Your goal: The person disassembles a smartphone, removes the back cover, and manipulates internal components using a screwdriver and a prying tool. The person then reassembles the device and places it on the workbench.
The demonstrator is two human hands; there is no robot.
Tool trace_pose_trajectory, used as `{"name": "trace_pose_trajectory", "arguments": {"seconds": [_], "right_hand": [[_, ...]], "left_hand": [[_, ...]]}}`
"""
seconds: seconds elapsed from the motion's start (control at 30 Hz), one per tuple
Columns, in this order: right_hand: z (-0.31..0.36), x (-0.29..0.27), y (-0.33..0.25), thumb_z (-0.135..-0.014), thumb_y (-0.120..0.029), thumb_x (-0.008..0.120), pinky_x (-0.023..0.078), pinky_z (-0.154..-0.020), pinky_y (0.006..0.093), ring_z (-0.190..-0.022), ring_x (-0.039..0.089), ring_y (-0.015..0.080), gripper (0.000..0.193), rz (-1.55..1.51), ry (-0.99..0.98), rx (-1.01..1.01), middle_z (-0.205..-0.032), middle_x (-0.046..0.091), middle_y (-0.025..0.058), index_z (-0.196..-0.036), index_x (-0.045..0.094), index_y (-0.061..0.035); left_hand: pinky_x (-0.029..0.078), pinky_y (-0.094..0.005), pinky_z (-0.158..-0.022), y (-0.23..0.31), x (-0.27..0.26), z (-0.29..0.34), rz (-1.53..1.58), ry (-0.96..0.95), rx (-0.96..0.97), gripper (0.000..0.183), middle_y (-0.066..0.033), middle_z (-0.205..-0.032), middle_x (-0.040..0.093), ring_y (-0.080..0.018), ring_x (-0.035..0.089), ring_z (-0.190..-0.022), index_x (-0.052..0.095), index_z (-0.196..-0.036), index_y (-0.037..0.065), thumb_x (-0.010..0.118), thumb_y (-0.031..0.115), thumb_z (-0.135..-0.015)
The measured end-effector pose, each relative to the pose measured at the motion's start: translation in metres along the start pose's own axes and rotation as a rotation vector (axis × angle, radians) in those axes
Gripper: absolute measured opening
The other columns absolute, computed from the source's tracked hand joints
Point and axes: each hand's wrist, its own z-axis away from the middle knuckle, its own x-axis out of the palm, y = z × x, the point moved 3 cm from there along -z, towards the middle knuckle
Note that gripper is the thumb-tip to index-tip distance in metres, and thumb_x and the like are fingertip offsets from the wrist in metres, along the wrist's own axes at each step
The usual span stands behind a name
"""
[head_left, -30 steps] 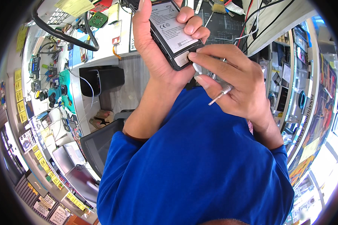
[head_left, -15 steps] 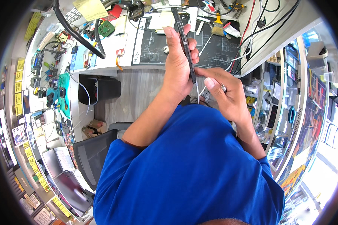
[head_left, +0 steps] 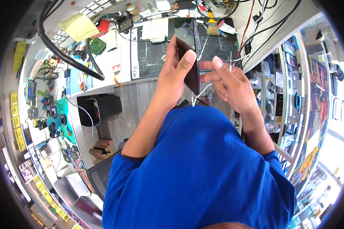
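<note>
My left hand (head_left: pixel 171 82) grips a slim black tablet (head_left: pixel 193 74), seen nearly edge-on, its thumb across the dark glossy face and the other fingers mostly hidden. To the right, my right hand (head_left: pixel 235 86) has its index and middle fingertips against or just beside the tablet's edge. A thin silvery tool (head_left: pixel 230 61) sticks up from between its fingers; its exact kind is unclear. Below the tablet hangs a white cable (head_left: pixel 202 91), bending between my hands. Whether it is plugged in cannot be seen.
A black printed work mat (head_left: pixel 149 63) covers the bench ahead, with papers (head_left: pixel 156 28) and a yellow-handled brush (head_left: pixel 213 27). A thick black flexible tube (head_left: pixel 70 65) arches over the left side. On the floor stands a black bin (head_left: pixel 109 108). Glass shelves (head_left: pixel 290 103) line the right.
The tablet has turned, showing more of its dark face, and shifted slightly right and down. My left thumb now lies across it. My right fingers have extended, and the cable's bend has changed.
</note>
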Motion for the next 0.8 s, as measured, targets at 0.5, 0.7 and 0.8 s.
{"name": "trace_pose_trajectory", "arguments": {"seconds": [0.5, 0.7, 0.8], "right_hand": [[-0.018, 0.024, -0.006, -0.108, -0.043, 0.052, 0.047, -0.065, 0.0316, -0.067, 0.058, 0.0119, 0.042, 0.421, 0.091, -0.278, -0.085, 0.074, 0.0126, -0.114, 0.065, -0.0035], [-0.020, 0.023, -0.010, -0.109, -0.042, 0.052, 0.048, -0.065, 0.0317, -0.069, 0.060, 0.0123, 0.042, 0.372, 0.050, -0.148, -0.083, 0.073, 0.0130, -0.113, 0.064, -0.0023], [-0.021, 0.021, -0.006, -0.109, -0.041, 0.052, 0.048, -0.064, 0.0317, -0.071, 0.060, 0.0124, 0.041, 0.365, 0.048, -0.135, -0.083, 0.073, 0.0125, -0.112, 0.064, -0.0024]], "left_hand": [[0.039, -0.0326, -0.110, 0.005, -0.028, 0.001, -0.033, -0.054, 0.016, 0.092, -0.0082, -0.136, 0.050, -0.0167, 0.050, -0.126, 0.008, -0.167, 0.009, 0.069, 0.032, -0.102], [0.038, -0.0343, -0.112, 0.001, -0.029, 0.001, -0.013, -0.064, -0.002, 0.090, -0.0096, -0.143, 0.047, -0.0184, 0.048, -0.132, 0.009, -0.168, 0.011, 0.069, 0.026, -0.102], [0.040, -0.0344, -0.111, 0.001, -0.028, 0.000, -0.010, -0.073, -0.009, 0.089, -0.0095, -0.143, 0.048, -0.0182, 0.049, -0.130, 0.010, -0.168, 0.012, 0.069, 0.024, -0.102]]}}
